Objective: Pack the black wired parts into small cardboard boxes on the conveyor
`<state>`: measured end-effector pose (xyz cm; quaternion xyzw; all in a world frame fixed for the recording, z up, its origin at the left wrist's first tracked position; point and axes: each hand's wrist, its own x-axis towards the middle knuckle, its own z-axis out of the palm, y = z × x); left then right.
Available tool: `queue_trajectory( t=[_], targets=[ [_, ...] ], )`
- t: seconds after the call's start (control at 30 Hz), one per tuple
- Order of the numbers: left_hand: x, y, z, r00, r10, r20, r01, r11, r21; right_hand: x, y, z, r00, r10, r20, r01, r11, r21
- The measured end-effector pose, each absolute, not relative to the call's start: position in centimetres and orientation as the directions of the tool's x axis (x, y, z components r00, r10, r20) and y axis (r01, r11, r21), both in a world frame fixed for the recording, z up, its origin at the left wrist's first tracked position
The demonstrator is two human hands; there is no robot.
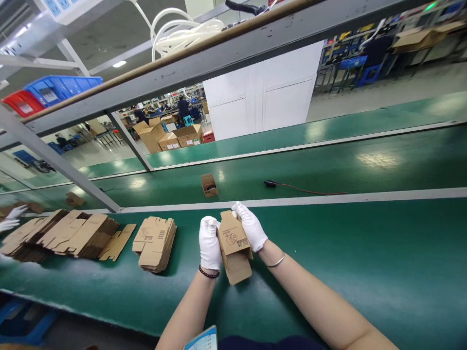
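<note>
Between my two white-gloved hands is a small brown cardboard box (pixel 233 238), printed with "DC 26" and a drawing, its near-end flap hanging out towards me. My left hand (pixel 210 243) is closed on the box's left side. At the far right corner, my right hand (pixel 250 225) grips it with bent fingers near the far flap. To the left lies a stack of flat folded cartons (pixel 155 242) with the same print. Parts of the fingers are hidden behind the box.
More flat cartons (pixel 80 233) lie in piles at the left, beside another person's gloved hand (pixel 12 218). Beyond the metal strip, an open small box (pixel 209 185) and a black part with a red wire (pixel 270 183) rest on the green belt. A shelf beam (pixel 233 41) crosses above.
</note>
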<state>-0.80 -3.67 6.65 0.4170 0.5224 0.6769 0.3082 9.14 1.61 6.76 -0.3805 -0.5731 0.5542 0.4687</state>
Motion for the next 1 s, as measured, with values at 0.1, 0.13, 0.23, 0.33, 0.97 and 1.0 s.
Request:
queue_trajectory(
  t=[0.1, 0.13, 0.23, 0.33, 0.97, 1.0],
  targets=[
    [-2.1, -3.3, 7.6, -0.551, 0.768, 0.327, 0.138, -0.303, 0.943, 9.2, 0.5, 7.3, -0.429, 0.883, 0.188, -0.107, 0.157, -0.982],
    [-2.5, -3.0, 7.8, -0.565, 0.749, 0.347, 0.155, -0.317, 0.936, 9.1, 0.2, 7.4, -0.483, 0.852, 0.202, -0.096, 0.178, -0.979],
    [-3.1, -2.5, 8.2, -0.588, 0.724, 0.360, 0.151, -0.339, 0.929, 8.8, -0.2, 7.3, -0.507, 0.839, 0.196, -0.091, 0.174, -0.981],
    [-2.4, -2.5, 7.5, -0.526, 0.781, 0.336, 0.145, -0.308, 0.940, 8.4, 0.0, 6.7, -0.359, 0.918, 0.167, -0.050, 0.159, -0.986],
    [-0.7, -3.6, 5.7, -0.453, 0.664, 0.594, 0.532, -0.333, 0.778, 8.9, -0.1, 5.4, -0.119, 0.771, 0.625, 0.234, 0.634, -0.737],
    [-0.7, -3.6, 5.5, -0.449, 0.654, 0.609, 0.540, -0.344, 0.768, 8.9, -0.1, 5.3, -0.118, 0.767, 0.630, 0.213, 0.640, -0.738]
  ],
)
